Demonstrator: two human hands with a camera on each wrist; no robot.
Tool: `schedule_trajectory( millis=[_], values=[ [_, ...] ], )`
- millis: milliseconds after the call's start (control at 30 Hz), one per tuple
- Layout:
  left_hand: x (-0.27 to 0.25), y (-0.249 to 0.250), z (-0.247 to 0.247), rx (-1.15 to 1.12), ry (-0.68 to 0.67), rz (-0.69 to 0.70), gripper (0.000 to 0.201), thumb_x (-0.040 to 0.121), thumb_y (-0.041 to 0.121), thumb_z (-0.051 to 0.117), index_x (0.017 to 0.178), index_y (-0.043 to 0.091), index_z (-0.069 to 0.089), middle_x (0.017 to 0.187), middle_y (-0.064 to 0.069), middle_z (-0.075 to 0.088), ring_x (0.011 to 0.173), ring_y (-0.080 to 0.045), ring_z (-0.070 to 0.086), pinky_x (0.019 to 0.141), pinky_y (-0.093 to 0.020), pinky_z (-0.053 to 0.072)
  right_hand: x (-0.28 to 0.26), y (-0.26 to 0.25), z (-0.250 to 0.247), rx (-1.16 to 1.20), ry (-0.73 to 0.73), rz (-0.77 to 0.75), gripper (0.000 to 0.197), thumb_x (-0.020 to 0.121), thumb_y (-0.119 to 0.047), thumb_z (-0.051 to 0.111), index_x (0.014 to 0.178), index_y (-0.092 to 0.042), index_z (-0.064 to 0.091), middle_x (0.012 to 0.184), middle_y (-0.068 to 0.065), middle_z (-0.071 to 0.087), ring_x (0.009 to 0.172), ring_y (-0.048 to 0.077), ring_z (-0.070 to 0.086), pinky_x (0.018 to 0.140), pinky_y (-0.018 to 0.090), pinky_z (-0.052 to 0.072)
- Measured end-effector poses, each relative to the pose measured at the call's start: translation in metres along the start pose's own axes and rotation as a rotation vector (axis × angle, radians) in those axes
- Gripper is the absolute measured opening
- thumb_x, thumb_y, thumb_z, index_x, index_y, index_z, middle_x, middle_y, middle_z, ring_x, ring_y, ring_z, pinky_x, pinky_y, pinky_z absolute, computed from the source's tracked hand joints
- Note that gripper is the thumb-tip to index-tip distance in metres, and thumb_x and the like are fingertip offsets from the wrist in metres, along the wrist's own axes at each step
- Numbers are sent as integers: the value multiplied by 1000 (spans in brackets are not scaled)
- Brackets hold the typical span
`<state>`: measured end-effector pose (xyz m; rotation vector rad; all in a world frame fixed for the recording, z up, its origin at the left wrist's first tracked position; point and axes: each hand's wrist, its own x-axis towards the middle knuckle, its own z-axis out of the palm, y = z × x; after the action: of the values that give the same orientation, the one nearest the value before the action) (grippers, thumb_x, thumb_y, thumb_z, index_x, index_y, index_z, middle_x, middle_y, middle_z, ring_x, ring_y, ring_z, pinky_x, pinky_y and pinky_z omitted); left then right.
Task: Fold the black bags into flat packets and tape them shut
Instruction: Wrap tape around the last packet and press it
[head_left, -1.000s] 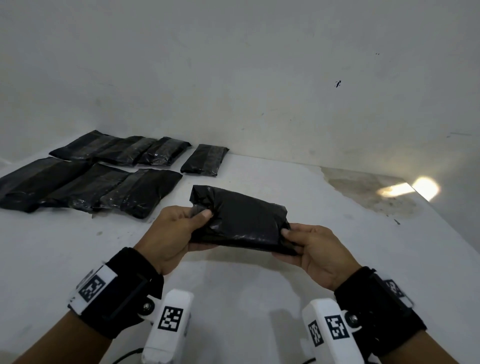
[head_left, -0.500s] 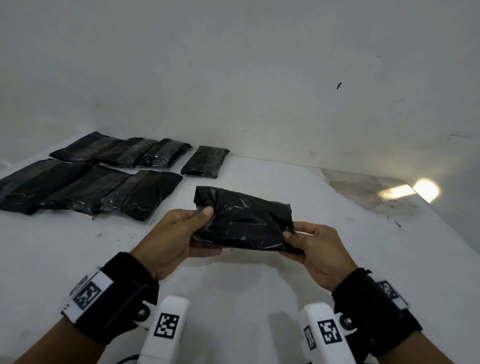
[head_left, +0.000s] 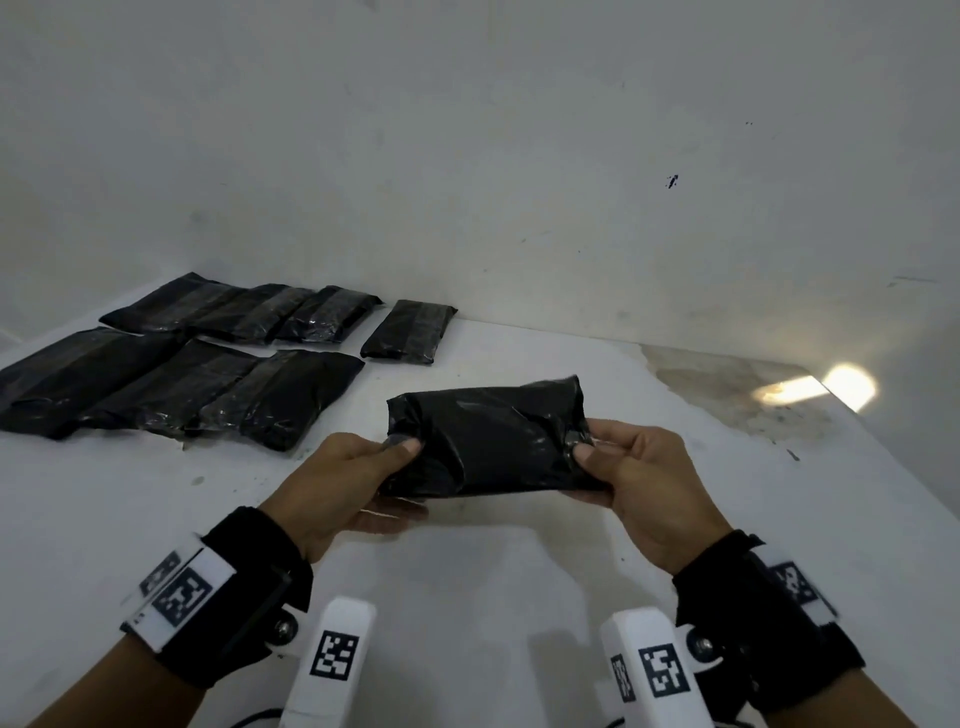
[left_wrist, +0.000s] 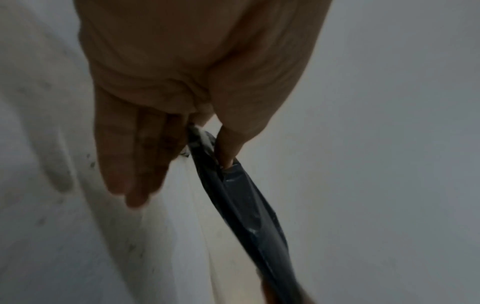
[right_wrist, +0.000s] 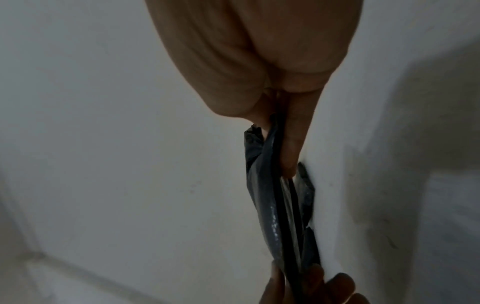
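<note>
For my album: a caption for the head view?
Both hands, left hand and right hand, pinch a folded black bag above a white table.

I note a crinkled black plastic-film packet, thin and glossy, with creases catching glints in both wrist views. The seven flat black packets I see at the far left show the same shiny film. White tabletop looks matt, speckled, with a rough worn brownish patch. My wristbands look like matt black cloth.
</note>
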<state>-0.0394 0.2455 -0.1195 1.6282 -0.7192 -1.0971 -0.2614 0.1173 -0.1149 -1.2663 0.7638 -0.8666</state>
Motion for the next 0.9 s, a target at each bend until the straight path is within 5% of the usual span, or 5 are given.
schedule_trajectory(
  millis=[167,300,500,667,900],
  values=[
    [-8,20,8,254,330,290,62,78,55,69,126,17,58,108,2,66,98,-8,63,81,-31,54,-1,-34,27,-418,-12,-397,41,92,11,52,110,-19,72,89,1,78,82,14,75,71,33,61],
    [-21,43,26,-68,2,221,65,75,68,57,119,21,65,105,0,74,100,-18,70,88,-44,56,-12,-44,61,-933,-60,-774,41,87,-13,53,126,-21,64,92,1,76,80,22,72,71,40,58],
    [-18,44,26,-490,-141,207,46,95,45,48,113,8,70,110,-16,72,100,-30,70,81,-42,58,-26,-27,87,-849,-335,-677,52,98,-29,53,148,-18,41,118,-2,71,104,12,67,88,33,55],
    [-15,36,6,-721,-152,135,38,85,32,55,103,7,77,118,-18,69,95,-28,72,81,-42,59,-21,-32,52,-637,175,-824,20,85,-11,71,105,-15,72,94,-10,73,89,0,67,82,15,51],
    [-18,31,3,-640,-262,114,40,90,31,54,117,7,71,120,-16,69,104,-29,70,87,-41,58,-3,-25,22,-45,1,86,79,58,-39,89,126,-16,56,110,8,73,93,24,74,73,41,60]
  ],
)
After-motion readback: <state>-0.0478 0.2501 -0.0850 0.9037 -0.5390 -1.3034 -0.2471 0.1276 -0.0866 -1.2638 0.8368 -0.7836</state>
